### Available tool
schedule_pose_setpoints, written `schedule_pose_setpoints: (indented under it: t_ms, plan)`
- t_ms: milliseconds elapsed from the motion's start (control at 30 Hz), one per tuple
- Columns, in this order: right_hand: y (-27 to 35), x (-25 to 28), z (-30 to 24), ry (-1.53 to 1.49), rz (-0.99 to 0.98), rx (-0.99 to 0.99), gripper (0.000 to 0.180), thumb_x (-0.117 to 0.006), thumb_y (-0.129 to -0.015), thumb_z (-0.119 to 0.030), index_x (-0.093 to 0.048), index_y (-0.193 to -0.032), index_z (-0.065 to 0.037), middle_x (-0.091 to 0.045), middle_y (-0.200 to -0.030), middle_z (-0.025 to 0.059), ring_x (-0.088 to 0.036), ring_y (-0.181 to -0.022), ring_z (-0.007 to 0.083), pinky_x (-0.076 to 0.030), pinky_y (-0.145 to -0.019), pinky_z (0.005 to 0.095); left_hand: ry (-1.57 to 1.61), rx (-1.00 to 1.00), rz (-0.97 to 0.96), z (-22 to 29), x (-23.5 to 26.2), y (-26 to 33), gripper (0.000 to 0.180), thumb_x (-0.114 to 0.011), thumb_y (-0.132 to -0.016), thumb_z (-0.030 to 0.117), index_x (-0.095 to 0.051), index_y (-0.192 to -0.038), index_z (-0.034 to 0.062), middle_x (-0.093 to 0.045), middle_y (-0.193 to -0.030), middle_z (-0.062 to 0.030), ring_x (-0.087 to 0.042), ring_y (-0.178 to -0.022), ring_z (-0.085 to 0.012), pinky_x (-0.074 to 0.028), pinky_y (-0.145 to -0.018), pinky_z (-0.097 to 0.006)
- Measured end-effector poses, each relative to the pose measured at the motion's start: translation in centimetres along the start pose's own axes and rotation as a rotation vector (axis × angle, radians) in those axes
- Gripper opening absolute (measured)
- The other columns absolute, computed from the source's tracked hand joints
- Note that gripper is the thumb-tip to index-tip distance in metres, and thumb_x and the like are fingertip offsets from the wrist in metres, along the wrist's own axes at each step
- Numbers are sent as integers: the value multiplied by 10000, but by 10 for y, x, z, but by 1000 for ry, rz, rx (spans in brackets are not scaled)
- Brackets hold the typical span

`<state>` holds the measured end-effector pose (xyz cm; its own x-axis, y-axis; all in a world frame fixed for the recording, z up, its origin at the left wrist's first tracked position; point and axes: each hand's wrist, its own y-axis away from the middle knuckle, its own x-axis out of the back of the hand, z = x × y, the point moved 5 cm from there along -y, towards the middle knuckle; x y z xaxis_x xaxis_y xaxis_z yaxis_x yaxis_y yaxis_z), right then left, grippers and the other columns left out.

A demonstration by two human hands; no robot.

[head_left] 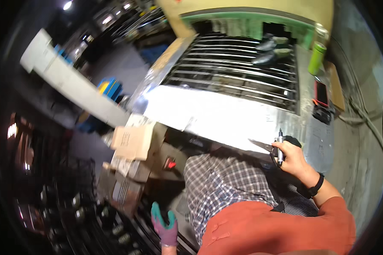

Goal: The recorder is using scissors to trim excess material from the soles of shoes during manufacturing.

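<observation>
**Steel snips and a pen in one fist**

Steel snips (264,146) and a slim pen (280,148) are sitting clamped in the closed right hand (292,159); stiff, light, sharp-tipped, safest gripped by the handles. The gloved left hand (166,225) is hanging open, empty, below the cardboard boxes (134,142).

Dim workshop interior: a metal worktable (225,114) with a barred rack (238,72) stands against a green-and-yellow wall panel (242,19). Concrete floor (361,140) at right; ceiling lamps (67,5) glow upper left.
</observation>
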<state>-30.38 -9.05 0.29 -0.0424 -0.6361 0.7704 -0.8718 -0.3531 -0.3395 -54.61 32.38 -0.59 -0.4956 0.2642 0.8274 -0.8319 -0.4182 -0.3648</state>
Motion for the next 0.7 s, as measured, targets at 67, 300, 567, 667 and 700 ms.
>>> schedule_pose_setpoints:
  t_ms: [67, 300, 567, 667, 700]
  plan:
    - [23, 24, 33, 116, 41, -102, 450, -728, -708, -139, -619, -1144, -129, -557, -793, 102, -588, -724, 328, -473, -619, 413, 70, -264, -131, 69, -33, -82, 629, -693, -861, 175, -437, -1402, -17, -513, -1371, -218, -506, -1248, -368, -385, -1062, -420]
    - [77, 55, 100, 211, 181, -347, 445, -740, -687, -133, -634, -1118, -105, -555, -774, 107, -584, -658, 330, -468, -572, 421, 218, -823, -437, 298, -215, -270, 806, -753, -798, 342, -398, -1400, -58, -493, -1349, -286, -511, -1230, -414, -423, -1038, -437]
    - [85, 43, 113, 156, 192, -312, 425, -765, -690, -275, -648, -1090, -193, -531, -704, 64, -559, -542, 272, -430, -451, 406, -82, -895, -494, 447, -414, -377, 1171, -723, -685, 654, -238, -1483, -52, -266, -1515, -289, -372, -1361, -426, -348, -1118, -457]
    - [77, 47, 113, 164, 122, -310, 499, -782, -690, -302, -616, -1154, -227, -607, -763, 79, -604, -576, 265, -483, -479, 384, -242, -892, -407, 489, -451, -403, 1234, -714, -639, 710, -202, -1517, 10, -252, -1547, -224, -317, -1398, -399, -289, -1151, -458]
    - [79, 47, 113, 179, 67, -347, 508, -784, -689, -302, -613, -1160, -225, -623, -787, 83, -618, -598, 264, -493, -489, 378, -246, -877, -371, 502, -461, -407, 1249, -724, -625, 713, -185, -1530, 43, -254, -1548, -216, -311, -1403, -398, -285, -1152, -461]
